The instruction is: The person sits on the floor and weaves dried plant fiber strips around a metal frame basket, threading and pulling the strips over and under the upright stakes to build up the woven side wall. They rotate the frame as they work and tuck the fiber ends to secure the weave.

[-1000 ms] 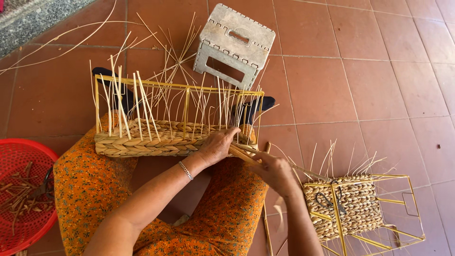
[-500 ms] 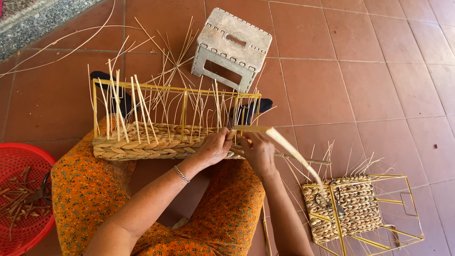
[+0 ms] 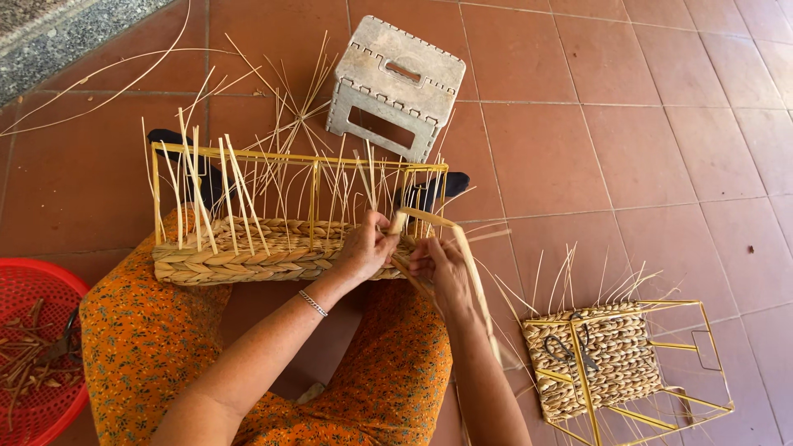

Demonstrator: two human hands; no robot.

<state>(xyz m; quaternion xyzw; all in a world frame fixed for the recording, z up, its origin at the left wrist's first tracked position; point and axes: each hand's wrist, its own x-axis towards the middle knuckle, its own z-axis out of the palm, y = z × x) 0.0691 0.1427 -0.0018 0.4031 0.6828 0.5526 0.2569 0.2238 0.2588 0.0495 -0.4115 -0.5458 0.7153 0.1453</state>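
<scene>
No packages, labels, signs or screens in view. No printed surfaces visible on any item.
</scene>
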